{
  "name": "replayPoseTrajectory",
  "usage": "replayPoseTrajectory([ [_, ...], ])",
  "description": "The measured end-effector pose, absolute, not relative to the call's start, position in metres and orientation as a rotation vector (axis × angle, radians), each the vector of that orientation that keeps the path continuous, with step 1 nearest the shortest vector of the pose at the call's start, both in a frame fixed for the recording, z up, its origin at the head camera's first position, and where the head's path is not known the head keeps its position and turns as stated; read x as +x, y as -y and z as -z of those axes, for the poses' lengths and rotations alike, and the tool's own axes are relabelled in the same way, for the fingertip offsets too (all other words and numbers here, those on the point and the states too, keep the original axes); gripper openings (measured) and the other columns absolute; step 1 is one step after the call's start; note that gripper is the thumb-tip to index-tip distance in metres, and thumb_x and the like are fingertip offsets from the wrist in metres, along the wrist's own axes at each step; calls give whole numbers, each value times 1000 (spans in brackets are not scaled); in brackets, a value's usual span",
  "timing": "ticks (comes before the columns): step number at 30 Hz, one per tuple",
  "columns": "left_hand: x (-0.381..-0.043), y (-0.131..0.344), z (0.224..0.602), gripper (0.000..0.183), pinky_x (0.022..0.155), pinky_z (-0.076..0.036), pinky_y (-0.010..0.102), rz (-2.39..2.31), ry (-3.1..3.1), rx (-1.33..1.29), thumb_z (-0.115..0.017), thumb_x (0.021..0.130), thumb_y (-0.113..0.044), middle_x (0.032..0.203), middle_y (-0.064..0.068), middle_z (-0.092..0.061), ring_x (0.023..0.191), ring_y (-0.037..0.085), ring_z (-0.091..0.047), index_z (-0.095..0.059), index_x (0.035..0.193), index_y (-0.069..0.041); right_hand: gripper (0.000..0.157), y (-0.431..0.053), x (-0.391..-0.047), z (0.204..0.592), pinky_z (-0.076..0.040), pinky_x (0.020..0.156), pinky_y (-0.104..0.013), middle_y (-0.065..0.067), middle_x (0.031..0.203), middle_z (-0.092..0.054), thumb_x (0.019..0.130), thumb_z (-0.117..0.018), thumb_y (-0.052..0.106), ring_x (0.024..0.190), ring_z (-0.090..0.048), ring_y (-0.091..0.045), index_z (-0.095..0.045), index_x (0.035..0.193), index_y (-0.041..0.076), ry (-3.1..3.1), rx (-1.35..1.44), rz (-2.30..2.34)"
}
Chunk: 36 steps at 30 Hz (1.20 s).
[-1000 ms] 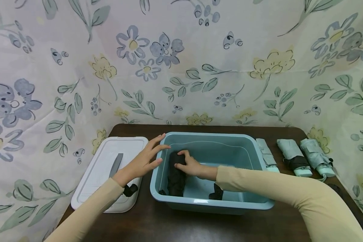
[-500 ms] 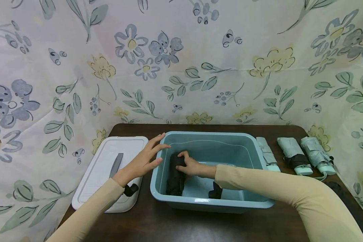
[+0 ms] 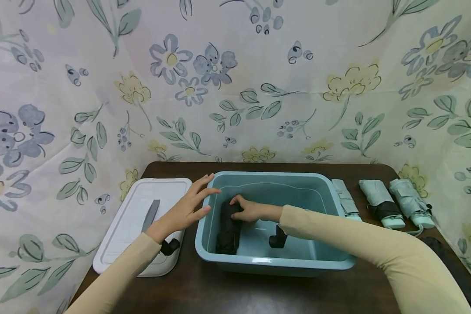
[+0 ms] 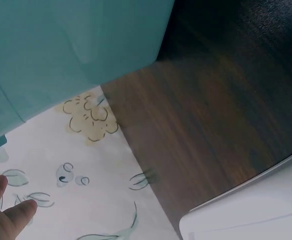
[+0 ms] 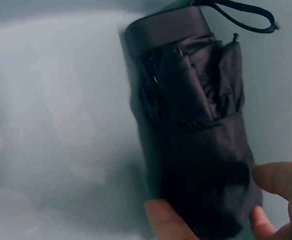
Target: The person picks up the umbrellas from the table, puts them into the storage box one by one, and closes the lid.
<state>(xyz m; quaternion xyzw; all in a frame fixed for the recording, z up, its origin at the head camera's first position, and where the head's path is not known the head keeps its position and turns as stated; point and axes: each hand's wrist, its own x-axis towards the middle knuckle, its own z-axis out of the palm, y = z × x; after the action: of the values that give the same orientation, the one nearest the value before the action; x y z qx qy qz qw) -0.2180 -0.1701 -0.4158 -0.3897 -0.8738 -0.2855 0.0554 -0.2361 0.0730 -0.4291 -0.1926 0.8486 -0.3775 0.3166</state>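
Note:
A black folded umbrella (image 3: 228,233) lies lengthwise along the left wall inside a blue plastic tub (image 3: 274,263). My right hand (image 3: 249,210) reaches into the tub and grips the far end of the umbrella. In the right wrist view, thumb and fingers lie on both sides of the dark umbrella fabric (image 5: 196,150), with its handle and wrist loop at the other end. My left hand (image 3: 186,207) is beside the tub's left rim, fingers spread and holding nothing. Only a few of its fingertips (image 4: 23,215) appear in the left wrist view.
A white lid (image 3: 121,235) with a grey handle lies left of the tub on the dark wooden table (image 3: 259,292). Right of the tub are pale green folded umbrellas (image 3: 380,200), one with a black strap. A floral cloth (image 3: 235,87) hangs behind the table.
My right hand stays on the black umbrella, whose position shifts only slightly in the tub. The right wrist rises a little. My left hand has not moved.

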Motion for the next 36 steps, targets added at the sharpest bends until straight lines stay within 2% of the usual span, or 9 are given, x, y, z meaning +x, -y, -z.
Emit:
replayPoseTrajectory([
  [4,-218,171,414,44,105,-19,63,853,2665,-1189,-50,94,-29,156,1,-7,143,28,-5,-41,136,-32,37,-75,-239,423,-52,66,-37,-17,125,-45,94,-54,22,87,-56,-26,-40,127,14,-2242,-491,959],
  [9,-217,171,411,45,105,-21,61,849,2694,-1200,-51,94,-29,156,1,-6,144,21,-3,-40,137,-31,39,-79,-238,415,-53,64,-38,-16,119,-49,94,-54,22,81,-56,-23,-41,129,13,-2275,-529,915],
  [13,-216,171,410,45,105,-24,59,861,2708,-1211,-49,95,-30,156,1,-4,144,20,-5,-38,139,-30,39,-82,-236,404,-52,62,-35,-17,123,-47,94,-53,23,76,-57,-24,-42,130,12,-2327,-611,862],
  [15,-215,171,410,45,105,-25,59,866,2712,-1213,-49,95,-29,156,1,-3,143,20,-6,-38,139,-29,39,-84,-234,397,-51,61,-33,-17,126,-47,94,-52,23,78,-59,-25,-43,130,11,-2342,-656,836],
  [17,-215,170,409,46,104,-26,59,866,2714,-1210,-49,95,-28,156,1,-4,143,21,-8,-39,139,-27,39,-86,-232,389,-50,63,-31,-17,130,-46,95,-52,23,89,-60,-27,-43,131,10,-2350,-704,819],
  [22,-214,170,410,46,102,-27,60,881,2706,-1215,-50,94,-25,157,2,-3,143,22,-8,-40,139,-23,38,-91,-228,372,-50,76,-34,-14,132,-48,96,-50,24,112,-53,-27,-46,131,11,-2357,-840,806],
  [26,-215,171,411,46,107,-18,60,872,2676,-1234,-49,95,-25,157,1,-3,144,22,-4,-40,139,-21,38,-93,-223,359,-48,84,-41,-13,132,-50,96,-50,28,116,-51,-28,-47,130,12,-2347,-956,821],
  [30,-218,171,412,45,111,-4,56,851,2637,-1269,-49,94,-24,157,1,-6,144,23,-1,-41,138,-18,36,-95,-215,344,-50,83,-38,-12,132,-50,96,-50,26,117,-52,-28,-48,129,13,-2332,-1027,846],
  [36,-220,170,412,48,113,-1,52,812,2615,-1301,-49,94,-24,156,2,-10,144,24,-3,-37,141,-23,33,-105,-208,331,-53,75,-30,-7,129,-52,95,-52,26,101,-62,-20,-49,128,22,-2346,-996,909],
])
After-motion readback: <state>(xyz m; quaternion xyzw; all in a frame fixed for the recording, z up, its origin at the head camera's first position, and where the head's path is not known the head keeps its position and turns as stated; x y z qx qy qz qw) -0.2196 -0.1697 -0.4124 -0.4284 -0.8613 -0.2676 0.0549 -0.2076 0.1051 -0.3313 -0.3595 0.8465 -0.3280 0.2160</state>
